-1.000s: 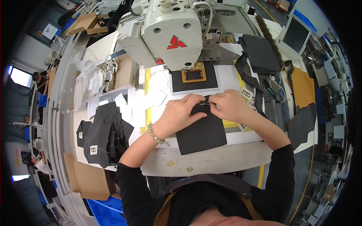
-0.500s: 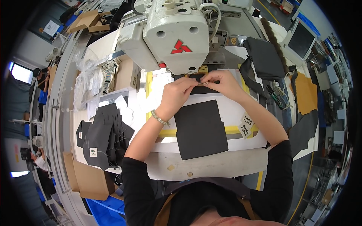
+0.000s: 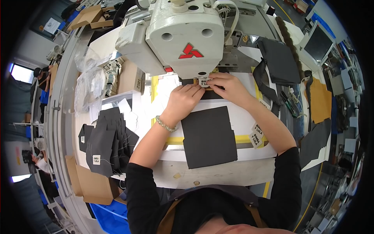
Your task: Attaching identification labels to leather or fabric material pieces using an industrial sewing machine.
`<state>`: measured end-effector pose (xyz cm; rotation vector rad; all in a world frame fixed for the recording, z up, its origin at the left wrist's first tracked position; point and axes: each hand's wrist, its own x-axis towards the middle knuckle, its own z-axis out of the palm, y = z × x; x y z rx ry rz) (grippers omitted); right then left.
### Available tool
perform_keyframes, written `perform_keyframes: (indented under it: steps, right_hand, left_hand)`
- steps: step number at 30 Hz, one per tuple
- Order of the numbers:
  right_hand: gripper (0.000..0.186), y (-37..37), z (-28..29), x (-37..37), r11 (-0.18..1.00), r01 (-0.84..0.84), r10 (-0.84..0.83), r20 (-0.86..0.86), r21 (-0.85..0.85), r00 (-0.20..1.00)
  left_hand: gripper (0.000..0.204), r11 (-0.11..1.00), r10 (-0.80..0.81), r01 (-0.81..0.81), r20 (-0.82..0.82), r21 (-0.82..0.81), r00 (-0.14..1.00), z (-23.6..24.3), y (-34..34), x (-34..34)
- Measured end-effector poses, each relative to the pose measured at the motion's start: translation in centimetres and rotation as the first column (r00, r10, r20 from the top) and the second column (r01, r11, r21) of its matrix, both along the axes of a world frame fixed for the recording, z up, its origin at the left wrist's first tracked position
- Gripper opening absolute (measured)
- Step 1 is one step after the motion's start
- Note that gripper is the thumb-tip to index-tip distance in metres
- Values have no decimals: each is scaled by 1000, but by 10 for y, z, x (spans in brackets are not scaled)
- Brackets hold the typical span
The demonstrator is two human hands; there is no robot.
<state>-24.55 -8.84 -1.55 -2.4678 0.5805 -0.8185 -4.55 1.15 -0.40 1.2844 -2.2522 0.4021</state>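
Under the head of a white sewing machine, a small white printed label lies against a dark fabric piece. My right hand has its thumb and fingers closed on the label's right side. My left hand rests just left of it, fingers laid side by side over the dark piece's near edge; its thumb is hidden. A flat black fabric panel lies in front of both hands, touched by neither. Two more white labels lie beside my right forearm, partly overlapping.
A pile of dark fabric pieces, one with a label sewn on, lies at the left. Behind it stand a cardboard box and a clear plastic bag. At the right are folded black fabric, green-handled snips and a monitor.
The label's printed face now shows under the machine head. My left fingers have come out of a pinch and down onto the dark piece. The whole view has shifted slightly.
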Motion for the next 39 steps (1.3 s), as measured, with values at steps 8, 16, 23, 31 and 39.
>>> perform_keyframes:
  steps: [8, 16, 23, 31, 39]
  right_hand:
    - [19, 3, 0, 3, 998, 27, -28, -24, -61, 999]
    - [19, 4, -2, 5, 992, 31, -32, -3, -123, 999]
    - [17, -2, 22, -12, 952, -5, -18, -72, -305, 997]
    - [21, 1, 17, -15, 903, -115, -5, -277, -415, 961]
    - [24, 1, -1, -9, 963, -114, 77, -158, -244, 984]
  left_hand:
    - [17, 1000, -15, 15, -52, 8, 999, -2, 3, -8]
    - [26, 1000, -1, 2, -26, 31, 1000, -2, 4, -10]
    - [67, 989, 67, -75, 70, 129, 995, -2, 14, -19]
    - [78, 965, 117, -127, 55, 228, 992, -5, 15, -20]
    - [78, 974, 141, -145, 35, 176, 989, -5, 14, -17]
